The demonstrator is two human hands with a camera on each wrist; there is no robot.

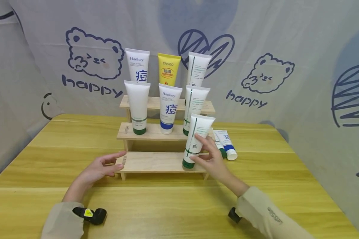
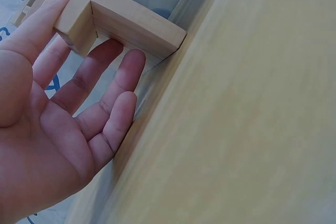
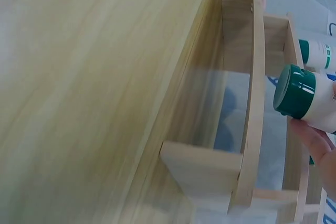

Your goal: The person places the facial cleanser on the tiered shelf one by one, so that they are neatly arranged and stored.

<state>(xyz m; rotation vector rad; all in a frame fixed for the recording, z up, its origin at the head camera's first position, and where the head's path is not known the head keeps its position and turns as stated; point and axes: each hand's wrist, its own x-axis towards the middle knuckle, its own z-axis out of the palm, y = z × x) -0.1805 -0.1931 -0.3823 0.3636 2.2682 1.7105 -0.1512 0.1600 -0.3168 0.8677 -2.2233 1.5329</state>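
A three-step wooden display rack (image 1: 155, 162) stands on the table. At the left end of its lowest step, my left hand (image 1: 100, 169) holds the board's edge; in the left wrist view the thumb lies along the board (image 2: 79, 17) and the fingers curl loosely beside the leg. My right hand (image 1: 210, 157) pinches a white tube with a green cap (image 1: 198, 134) between thumb and fingers, cap down, over the right end of the lowest step. From the right wrist, its green cap (image 3: 296, 93) shows close over the board.
The middle step carries a plain white tube (image 1: 137, 103), a blue-capped tube (image 1: 169, 106) and a green-capped tube (image 1: 194, 103). Behind are a white tube (image 1: 137, 64), a yellow tube (image 1: 168, 68) and another white tube (image 1: 198, 68). A blue-capped tube (image 1: 226, 142) lies right of the rack, beside a green-capped one.
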